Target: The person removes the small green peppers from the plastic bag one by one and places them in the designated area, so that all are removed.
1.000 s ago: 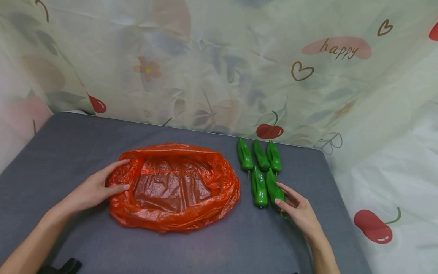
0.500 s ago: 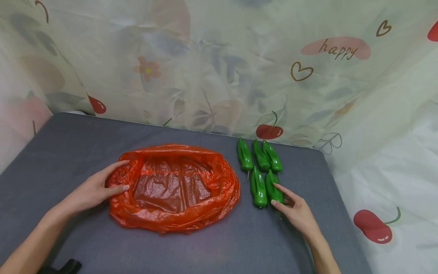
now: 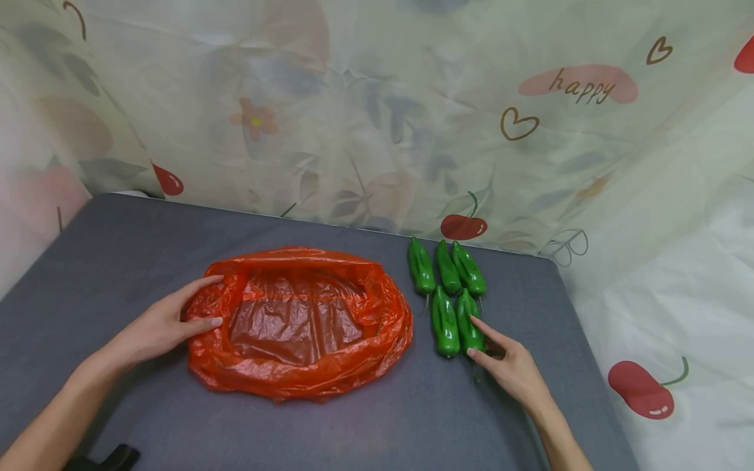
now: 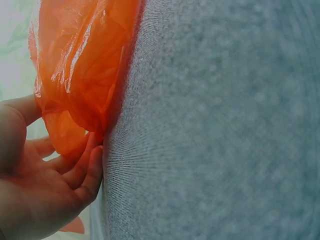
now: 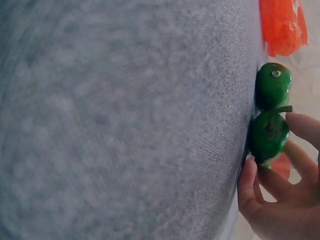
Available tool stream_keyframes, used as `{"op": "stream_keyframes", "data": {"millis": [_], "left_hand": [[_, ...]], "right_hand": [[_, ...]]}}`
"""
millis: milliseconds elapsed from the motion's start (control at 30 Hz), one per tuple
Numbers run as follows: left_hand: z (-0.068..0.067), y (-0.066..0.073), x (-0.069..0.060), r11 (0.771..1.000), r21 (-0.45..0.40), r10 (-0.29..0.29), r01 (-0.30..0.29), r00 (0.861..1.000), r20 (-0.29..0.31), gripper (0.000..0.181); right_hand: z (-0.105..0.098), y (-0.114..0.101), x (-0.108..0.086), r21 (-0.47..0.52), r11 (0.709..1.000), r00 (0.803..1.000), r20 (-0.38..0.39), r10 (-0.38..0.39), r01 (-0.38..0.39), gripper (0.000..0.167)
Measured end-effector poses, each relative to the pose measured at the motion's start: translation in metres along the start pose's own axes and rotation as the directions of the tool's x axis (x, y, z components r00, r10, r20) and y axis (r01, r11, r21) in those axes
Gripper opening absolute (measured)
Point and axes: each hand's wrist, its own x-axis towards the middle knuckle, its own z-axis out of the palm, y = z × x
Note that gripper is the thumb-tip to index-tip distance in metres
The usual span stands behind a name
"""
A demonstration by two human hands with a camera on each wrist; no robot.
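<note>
A red-orange plastic bag (image 3: 300,386) lies on the grey-covered table with its wide mouth facing up. My left hand (image 3: 156,324) grips the bag's left side, thumb and fingertips on the gathered plastic; the left wrist view shows the fingers (image 4: 82,175) bent against it. To the right of the bag lie several green peppers in two rows. My right hand (image 3: 512,366) holds the front right green pepper (image 3: 470,327) between thumb and fingers, the pepper resting on the table. Beside it is the front left pepper (image 3: 445,324). Its stem end shows in the right wrist view.
Three peppers form the back row, the middle one (image 3: 449,268) among them, near the table's back edge. A printed curtain (image 3: 353,131) hangs behind and at both sides. A black object (image 3: 118,458) shows at the bottom left of the grey tabletop (image 3: 353,432).
The back right pepper's far end has shifted left. My right hand and the front right pepper have moved slightly left, and the pepper lies straighter. The left hand and bag stay put.
</note>
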Motion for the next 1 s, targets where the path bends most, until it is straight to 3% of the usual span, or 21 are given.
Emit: {"op": "stream_keyframes", "data": {"millis": [233,467,533,633,700,800,900,1000], "left_hand": [[-0.002,0.0,0.001,1.0,0.02,0.013,-0.013,1.0,-0.014,0.079],[-0.005,-0.001,-0.002,0.992,0.088,0.103,-0.095,0.99,-0.093,0.07],[-0.007,-0.001,-0.003,0.988,0.112,0.119,-0.106,0.986,-0.118,0.069],[-0.009,0.0,-0.004,0.984,0.144,0.13,-0.109,0.981,-0.142,0.068],[-0.009,0.001,-0.005,0.981,0.158,0.137,-0.113,0.98,-0.147,0.069],[-0.008,0.002,-0.007,0.975,0.185,0.155,-0.124,0.975,-0.162,0.071],[-0.007,0.003,-0.008,0.961,0.236,0.189,-0.142,0.963,-0.19,0.077],[-0.006,0.006,-0.009,0.936,0.316,0.231,-0.157,0.949,-0.213,0.086]], "right_hand": [[-0.002,-0.002,0.0,0.004,1.0,0.999,-0.027,-0.029,0.029,0.059],[-0.005,-0.001,-0.002,-0.031,0.996,0.992,-0.083,-0.09,0.088,0.052],[-0.005,-0.002,-0.003,-0.064,0.987,0.98,-0.127,-0.152,0.145,0.05],[-0.005,-0.006,-0.003,-0.145,0.959,0.944,-0.189,-0.27,0.245,0.05],[-0.004,-0.009,-0.003,-0.204,0.931,0.915,-0.211,-0.344,0.303,0.052],[0.0,-0.015,-0.002,-0.273,0.898,0.887,-0.217,-0.408,0.347,0.057],[0.005,-0.021,-0.001,-0.318,0.874,0.876,-0.195,-0.44,0.368,0.062],[0.01,-0.028,0.001,-0.334,0.867,0.887,-0.152,-0.437,0.37,0.067]]}}
